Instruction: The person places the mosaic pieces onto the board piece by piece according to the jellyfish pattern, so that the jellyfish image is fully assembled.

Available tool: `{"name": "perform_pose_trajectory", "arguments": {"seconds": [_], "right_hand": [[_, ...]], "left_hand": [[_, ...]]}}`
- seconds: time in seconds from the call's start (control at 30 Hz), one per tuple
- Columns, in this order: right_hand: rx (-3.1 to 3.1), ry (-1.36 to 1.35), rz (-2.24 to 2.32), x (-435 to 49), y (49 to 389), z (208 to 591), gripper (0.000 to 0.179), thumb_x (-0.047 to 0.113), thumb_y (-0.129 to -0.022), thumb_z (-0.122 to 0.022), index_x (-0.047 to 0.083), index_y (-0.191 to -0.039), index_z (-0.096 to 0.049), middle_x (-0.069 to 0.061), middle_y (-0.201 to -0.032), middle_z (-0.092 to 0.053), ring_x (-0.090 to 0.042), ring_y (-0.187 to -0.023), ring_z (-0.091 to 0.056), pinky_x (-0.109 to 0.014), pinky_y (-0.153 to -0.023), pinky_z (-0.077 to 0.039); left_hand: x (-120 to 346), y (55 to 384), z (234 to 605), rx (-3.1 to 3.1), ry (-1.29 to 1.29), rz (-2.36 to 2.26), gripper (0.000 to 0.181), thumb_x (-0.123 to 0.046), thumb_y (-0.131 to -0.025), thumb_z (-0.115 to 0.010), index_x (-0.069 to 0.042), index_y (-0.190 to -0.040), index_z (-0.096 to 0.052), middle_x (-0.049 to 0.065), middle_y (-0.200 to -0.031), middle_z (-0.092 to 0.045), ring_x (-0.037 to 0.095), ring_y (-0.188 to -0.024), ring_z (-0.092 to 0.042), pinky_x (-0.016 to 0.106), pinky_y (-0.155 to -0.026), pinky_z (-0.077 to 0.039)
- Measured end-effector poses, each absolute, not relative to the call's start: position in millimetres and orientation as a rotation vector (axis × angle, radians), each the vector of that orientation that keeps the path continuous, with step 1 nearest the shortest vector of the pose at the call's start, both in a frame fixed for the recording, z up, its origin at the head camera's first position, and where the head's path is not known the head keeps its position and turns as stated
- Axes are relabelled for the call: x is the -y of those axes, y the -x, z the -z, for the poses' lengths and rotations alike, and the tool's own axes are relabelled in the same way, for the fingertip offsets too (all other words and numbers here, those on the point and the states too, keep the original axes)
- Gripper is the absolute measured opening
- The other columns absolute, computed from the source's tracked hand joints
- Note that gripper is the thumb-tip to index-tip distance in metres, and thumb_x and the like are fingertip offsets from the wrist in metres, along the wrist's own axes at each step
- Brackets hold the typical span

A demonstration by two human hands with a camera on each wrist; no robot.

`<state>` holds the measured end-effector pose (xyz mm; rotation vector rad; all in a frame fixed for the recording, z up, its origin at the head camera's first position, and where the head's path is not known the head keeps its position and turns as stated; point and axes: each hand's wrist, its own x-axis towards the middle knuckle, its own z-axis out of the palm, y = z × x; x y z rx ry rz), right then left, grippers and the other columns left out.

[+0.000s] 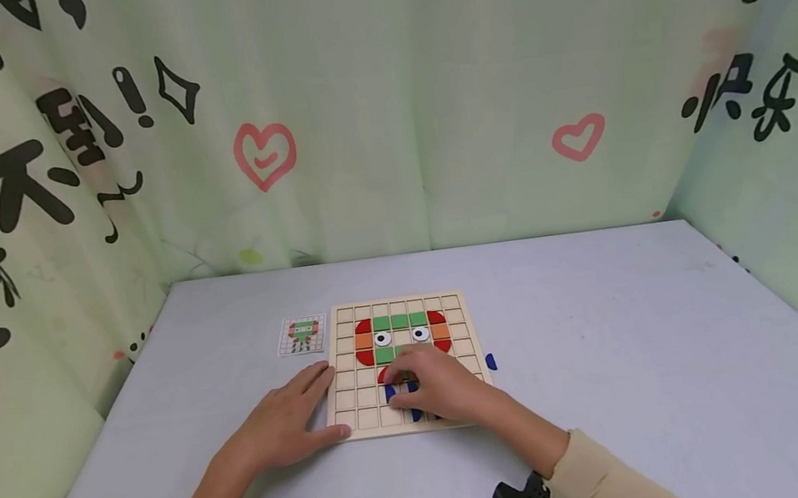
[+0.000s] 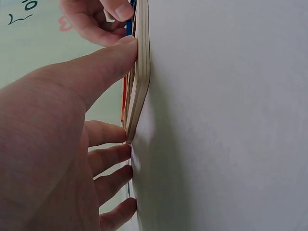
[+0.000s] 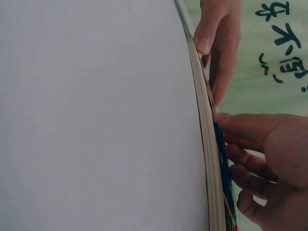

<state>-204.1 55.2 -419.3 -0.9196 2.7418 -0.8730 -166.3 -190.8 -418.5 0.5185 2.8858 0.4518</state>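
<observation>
A wooden grid board [image 1: 346, 399] lies flat on the table. Coloured tiles on it form a figure: red rounded corners, orange squares [image 1: 363, 341], green squares [image 1: 399, 320], two eye tiles [image 1: 382, 339] and several blue pieces below. My left hand [image 1: 281, 420] rests against the board's left side, its fingers fairly straight and its thumb on the near left corner. My right hand [image 1: 435, 383] is over the lower middle of the board. Its thumb and index finger pinch a blue tile [image 1: 390, 393] at the board's surface. The palm hides part of the figure.
A small pattern card [image 1: 302, 335] with a similar figure lies left of the board. One loose blue tile [image 1: 490, 361] sits on the white table [image 1: 625, 354] just off the board's right edge. Curtains [image 1: 419, 112] hang behind and at both sides.
</observation>
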Motion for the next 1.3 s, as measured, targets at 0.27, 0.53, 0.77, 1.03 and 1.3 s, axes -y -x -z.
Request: {"name": "perform_pose_trajectory", "arguments": {"seconds": [0.27, 0.53, 0.77, 1.03, 1.3], "right_hand": [[-2.715, 0.836, 0.955, -65.7, 205.0, 416.5, 0.019, 0.025, -0.084, -0.076, 0.019, -0.101, -0.073, 0.007, -0.095, -0.064, -0.010, -0.082, -0.054, -0.022, -0.069, -0.047], [-2.762, 0.733, 0.994, -87.5, 205.2, 409.6, 0.019, 0.021, -0.084, -0.076, 0.017, -0.102, -0.073, 0.004, -0.093, -0.062, -0.012, -0.082, -0.052, -0.022, -0.063, -0.047], [-2.820, 0.684, 1.017, -112.8, 206.6, 406.1, 0.006, 0.017, -0.087, -0.072, 0.019, -0.092, -0.073, 0.009, -0.090, -0.062, -0.012, -0.084, -0.053, -0.022, -0.068, -0.048], [-2.870, 0.601, 0.991, -140.1, 208.1, 402.4, 0.003, 0.016, -0.088, -0.070, 0.013, -0.088, -0.072, 0.006, -0.087, -0.063, -0.012, -0.081, -0.052, -0.023, -0.067, -0.044], [-2.909, 0.514, 0.961, -164.6, 209.7, 404.3, 0.005, 0.013, -0.088, -0.070, 0.015, -0.091, -0.073, 0.004, -0.087, -0.066, -0.013, -0.080, -0.052, -0.022, -0.064, -0.043]], "left_hand": [[191.2, 166.0, 419.0, -2.890, -0.525, -0.455, 0.086, -0.057, -0.085, -0.064, -0.010, -0.151, -0.034, 0.009, -0.158, -0.030, 0.030, -0.144, -0.034, 0.054, -0.109, -0.036], [189.6, 165.7, 418.7, -2.890, -0.522, -0.452, 0.086, -0.055, -0.085, -0.065, -0.009, -0.150, -0.035, 0.009, -0.158, -0.030, 0.029, -0.144, -0.033, 0.054, -0.109, -0.036], [189.6, 166.0, 418.9, -2.891, -0.504, -0.446, 0.087, -0.057, -0.084, -0.065, -0.010, -0.150, -0.035, 0.009, -0.157, -0.031, 0.029, -0.144, -0.033, 0.054, -0.109, -0.036], [190.1, 164.9, 418.4, -2.881, -0.491, -0.455, 0.088, -0.057, -0.084, -0.066, -0.010, -0.151, -0.033, 0.008, -0.158, -0.030, 0.030, -0.144, -0.032, 0.054, -0.110, -0.035], [189.1, 163.9, 416.1, -2.883, -0.489, -0.466, 0.088, -0.056, -0.084, -0.066, -0.010, -0.151, -0.034, 0.009, -0.157, -0.031, 0.030, -0.144, -0.032, 0.055, -0.109, -0.035]]}}
